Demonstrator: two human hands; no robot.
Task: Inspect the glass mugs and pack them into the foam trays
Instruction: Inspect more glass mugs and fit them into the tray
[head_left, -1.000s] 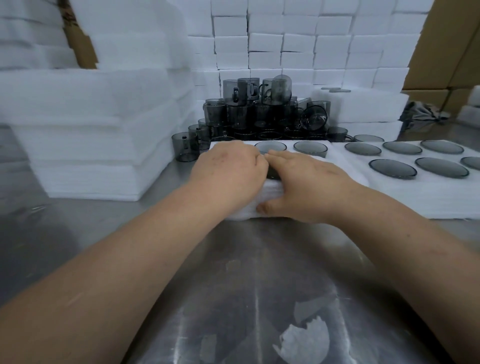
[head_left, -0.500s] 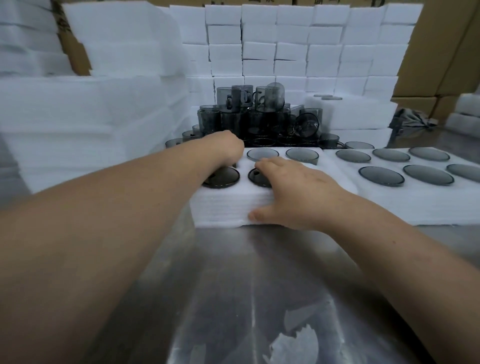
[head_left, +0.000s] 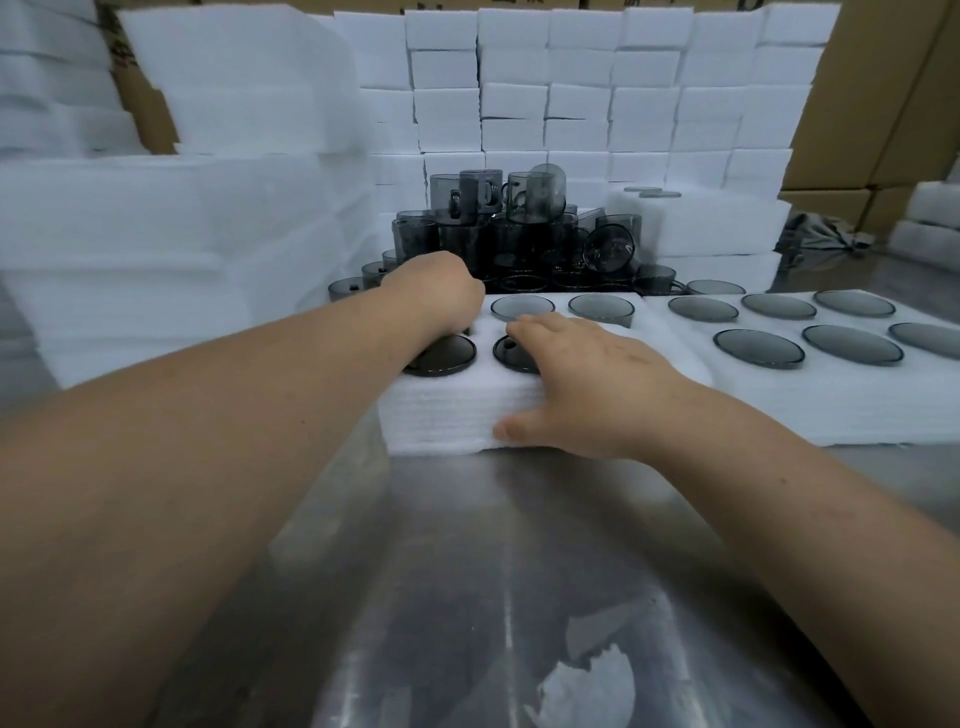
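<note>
So since a second ago the left hand (head_left: 436, 296) has left the near edge of the foam tray (head_left: 441, 415) and gone out to its far left corner. In the last half second it's barely shifted. The right hand (head_left: 587, 384) hasn't budged.

Closest to the camera, bottom centre, a torn foam scrap (head_left: 582, 686) lies on the steel table (head_left: 415, 571). Both bare forearms come in over it from the lower corners.

Mid-frame is the tray. The right hand lies flat on its top by the front edge, with the fingers fairly straight and the thumb pressed to the front wall. So it's relaxed, not gripping anything. Its fingertips end right at the rim of a front pocket. Smoked-glass mugs (head_left: 519, 307) sit sunk in the round pockets, four in view, with only their round grey faces showing. The left wrist crosses over the front left one. The left hand is knuckles-up with its fingers curled down out of sight, so I honestly can't tell if it's got hold of anything.

Just beside it on the right is a second foam tray (head_left: 831, 410) with more mugs sunk in.

Behind the tray, centre frame, a pile of loose mugs (head_left: 519, 234) is stacked several high. Foam sheet stacks (head_left: 156, 234) fill the left. A wall of foam blocks (head_left: 597, 104) runs across the top, with cardboard boxes (head_left: 883, 104) upper right.
</note>
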